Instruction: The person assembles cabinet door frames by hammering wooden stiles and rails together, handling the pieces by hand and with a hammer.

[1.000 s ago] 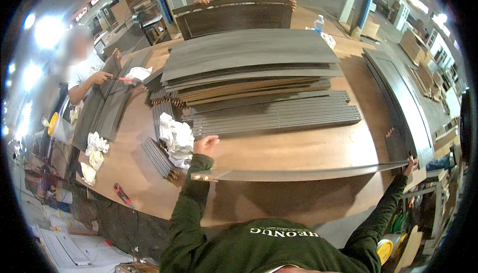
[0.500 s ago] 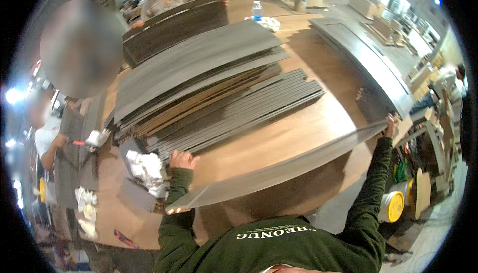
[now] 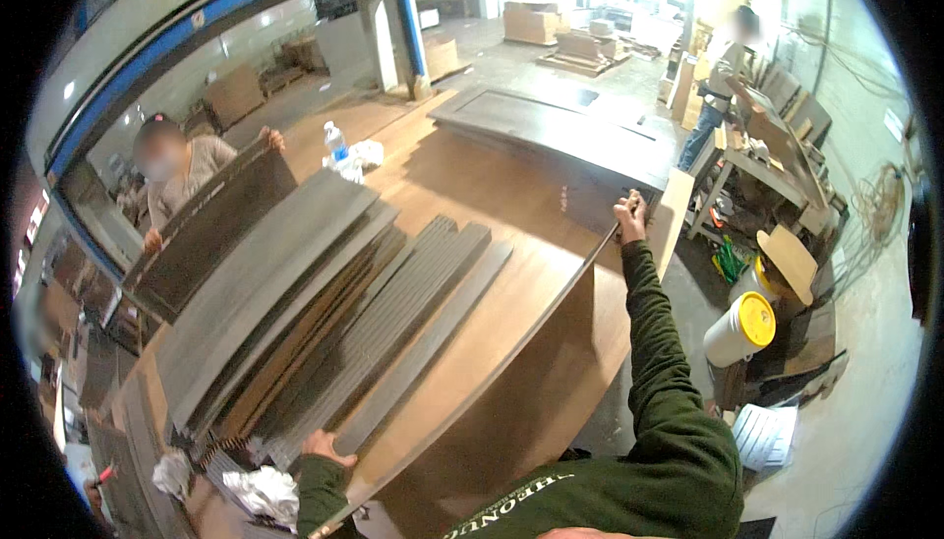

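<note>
You hold a long brown panel [image 3: 511,382] tipped up on its edge, running from low near your chest out toward the far right of the wooden worktable [image 3: 492,195]. Your left hand [image 3: 327,446] grips its near end with fingers curled over the top edge; your right hand [image 3: 627,214], arm stretched full length, is closed around the far end.

To the left of the panel, close along its length, lies a stack of ribbed dark grey slats [image 3: 413,313], and beyond them a broad pile of grey boards [image 3: 265,283] fanned across the table. A crumpled white rag [image 3: 264,492] sits just beside your left hand. At the table's far end rests a large dark door-like slab [image 3: 560,131], near your right hand. A clear water bottle [image 3: 336,143] stands beside another white cloth [image 3: 368,153] near the far left corner.

Across the table on your left, another person [image 3: 182,170] holds a dark board [image 3: 202,239] upright with both hands. A second person [image 3: 723,77] stands at a cluttered bench on the far right.

On the floor to your right, a white bucket with a yellow lid [image 3: 739,328] stands closed, so you cannot tell its contents.
</note>
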`<state>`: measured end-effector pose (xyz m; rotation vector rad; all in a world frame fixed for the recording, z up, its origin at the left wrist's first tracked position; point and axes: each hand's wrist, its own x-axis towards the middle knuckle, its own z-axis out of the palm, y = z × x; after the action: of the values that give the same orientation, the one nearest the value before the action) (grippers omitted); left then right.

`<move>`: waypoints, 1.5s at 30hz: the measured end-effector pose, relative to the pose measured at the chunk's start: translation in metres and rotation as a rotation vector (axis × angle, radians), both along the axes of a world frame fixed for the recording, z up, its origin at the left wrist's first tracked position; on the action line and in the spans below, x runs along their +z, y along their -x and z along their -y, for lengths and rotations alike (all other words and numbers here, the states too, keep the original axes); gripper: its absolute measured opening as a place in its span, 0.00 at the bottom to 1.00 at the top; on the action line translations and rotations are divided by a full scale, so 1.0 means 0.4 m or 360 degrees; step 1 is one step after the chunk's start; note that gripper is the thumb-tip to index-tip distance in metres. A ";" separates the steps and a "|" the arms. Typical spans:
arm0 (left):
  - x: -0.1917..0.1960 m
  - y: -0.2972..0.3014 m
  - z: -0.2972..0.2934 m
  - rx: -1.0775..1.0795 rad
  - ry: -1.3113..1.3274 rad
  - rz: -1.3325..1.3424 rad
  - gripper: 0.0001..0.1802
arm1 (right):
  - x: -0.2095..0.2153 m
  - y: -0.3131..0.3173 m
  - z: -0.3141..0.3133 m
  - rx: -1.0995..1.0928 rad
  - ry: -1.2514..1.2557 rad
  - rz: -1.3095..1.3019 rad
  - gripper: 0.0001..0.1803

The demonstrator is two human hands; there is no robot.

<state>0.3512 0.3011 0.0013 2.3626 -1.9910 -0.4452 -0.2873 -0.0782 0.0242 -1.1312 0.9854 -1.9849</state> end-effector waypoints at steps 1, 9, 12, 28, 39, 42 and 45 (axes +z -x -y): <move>0.022 -0.005 0.034 -0.0052 -0.0050 -0.0125 0.29 | 0.005 0.038 -0.001 -0.0036 -0.0036 -0.0017 0.30; 0.479 0.084 0.015 -0.0426 0.1077 0.0322 0.23 | 0.039 0.027 -0.018 -0.0024 -0.0275 -0.0305 0.49; 0.582 0.116 -0.014 -0.0644 0.1252 0.0407 0.24 | 0.060 -0.026 -0.043 0.0334 -0.0266 -0.0181 0.50; 0.604 0.204 0.018 -0.1063 0.1476 0.0330 0.30 | 0.090 -0.096 -0.028 -0.0029 -0.0643 -0.0633 0.50; 0.611 0.235 -0.007 -0.1105 0.1355 0.0555 0.35 | -0.002 -0.029 0.068 0.0317 -0.0174 -0.0031 0.38; 0.613 0.243 -0.063 -0.0959 0.1270 0.0561 0.35 | 0.103 -0.030 0.021 0.0801 -0.0357 0.0065 0.39; 0.637 0.281 -0.086 -0.0959 0.1191 0.0747 0.35 | 0.256 -0.087 -0.013 0.0412 -0.0204 0.0129 0.36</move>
<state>0.2388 0.3355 0.2560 1.4720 -2.4290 0.8040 -0.2525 -0.0728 0.1266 -1.0426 0.8642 -1.7225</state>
